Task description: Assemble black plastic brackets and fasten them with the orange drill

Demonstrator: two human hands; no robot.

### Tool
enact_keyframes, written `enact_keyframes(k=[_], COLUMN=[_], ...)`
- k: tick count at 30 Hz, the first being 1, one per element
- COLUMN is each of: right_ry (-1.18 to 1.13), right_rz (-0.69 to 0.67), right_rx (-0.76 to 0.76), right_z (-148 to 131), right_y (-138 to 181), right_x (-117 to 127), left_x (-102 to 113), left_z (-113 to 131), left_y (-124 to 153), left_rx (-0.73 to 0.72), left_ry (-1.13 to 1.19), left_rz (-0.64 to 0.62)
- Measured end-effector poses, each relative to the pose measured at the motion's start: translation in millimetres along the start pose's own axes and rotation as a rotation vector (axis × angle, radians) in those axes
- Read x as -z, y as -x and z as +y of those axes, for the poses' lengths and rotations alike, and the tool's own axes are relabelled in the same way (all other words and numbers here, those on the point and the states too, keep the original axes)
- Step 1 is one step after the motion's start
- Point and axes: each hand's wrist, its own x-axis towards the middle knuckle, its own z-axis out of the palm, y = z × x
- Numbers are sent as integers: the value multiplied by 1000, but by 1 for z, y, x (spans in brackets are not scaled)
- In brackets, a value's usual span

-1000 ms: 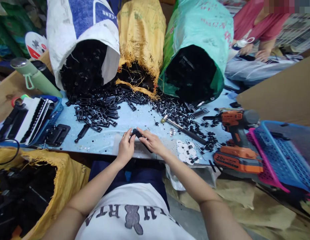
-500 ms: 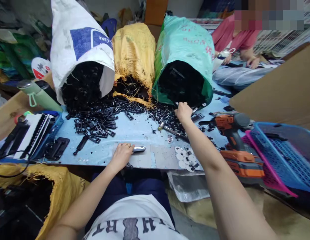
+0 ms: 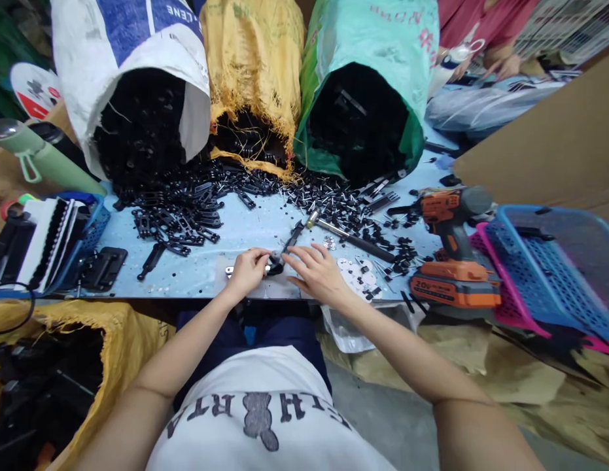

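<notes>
Left hand (image 3: 248,271): I see thumb and finger pinching a black part (image 3: 275,264) | right hand (image 3: 318,275): fingers spread beside it, contact I can't tell | part: at the table's (image 3: 250,229) near edge, near the hammer (image 3: 356,240).

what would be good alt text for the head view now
A person's left hand and right hand are close together at a black part near the edge of a blue work surface. Beyond, black pieces lie heaped before three open sacks; a hammer and an orange drill are to the right.
</notes>
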Motion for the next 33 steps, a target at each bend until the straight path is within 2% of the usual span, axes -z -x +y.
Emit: enact_keyframes(k=[2, 4, 7, 9, 12, 14, 17, 20, 23, 26, 30, 33], right_ry=[110, 154, 193, 231, 250, 224, 180, 170, 204, 260, 304, 269], right_rz=[-101, -181, -241, -271, -333, -393, -492, -536, -494, -422, -349, -353], right_rx=[38, 45, 105, 213, 370, 382, 294, 158, 39, -13, -12, 29], right_z=[21, 41, 60, 65, 61, 51, 30, 13, 0, -10, -15, -6], right_y=[-3, -11, -27, -35, -36, -29, -15, -8, -7, -8, -12, -13], right_x=[-5, -14, -22, -20, -7, 2, 3, -7, -13, -10, 0, 5], left_x=[2, 2, 4, 7, 15, 19, 23, 24, 23, 20, 16, 15], left_z=[-4, -8, -16, -20, -23, -23, -19, -15, -15, -22, -30, -28], left_y=[4, 5, 3, 1, 0, 0, 2, 4, 7, 9, 14, 15], left_rx=[-223, -354, -379, -358, -324, -315, -306, -311, -351, -389, -430, -396], left_ry=[-343, -604, -792, -850, -876, -863, -841, -818, -793, -772, -731, -709], left_rz=[-41, -135, -321, -351, -302, -317, -371, -396, -376, -310, -227, -231])
